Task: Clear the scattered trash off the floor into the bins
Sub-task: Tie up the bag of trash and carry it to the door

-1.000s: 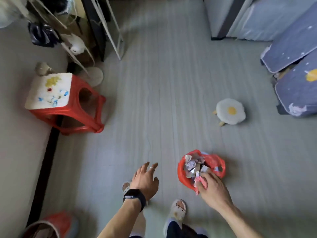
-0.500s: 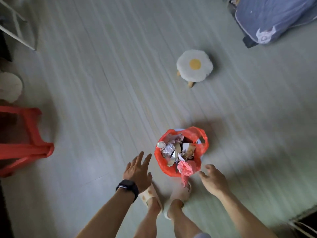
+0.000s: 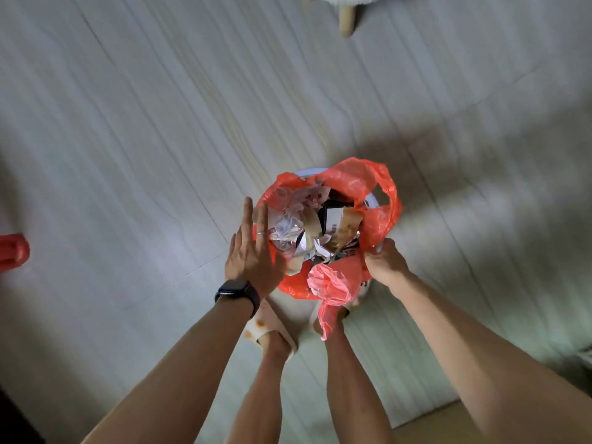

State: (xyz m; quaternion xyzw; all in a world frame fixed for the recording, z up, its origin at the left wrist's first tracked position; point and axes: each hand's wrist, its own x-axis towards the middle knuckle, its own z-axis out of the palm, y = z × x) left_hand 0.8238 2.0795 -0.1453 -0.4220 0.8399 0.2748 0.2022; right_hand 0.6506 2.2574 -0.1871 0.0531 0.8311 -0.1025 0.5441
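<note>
Left hand (image 3: pixel 253 254) spread flat, right hand (image 3: pixel 384 262) gripping the liner (image 3: pixel 378 187) of one bin (image 3: pixel 306 173).

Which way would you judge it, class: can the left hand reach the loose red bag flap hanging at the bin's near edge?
Probably yes. The left hand is open at the bin's left rim, and the red bag flap hangs just beside it with nothing between; the right hand grips the bag further right.

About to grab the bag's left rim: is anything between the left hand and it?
Nothing visible. The left hand, open and flat, is already at the red bag's left rim; the right hand grips the near-right edge.
</note>
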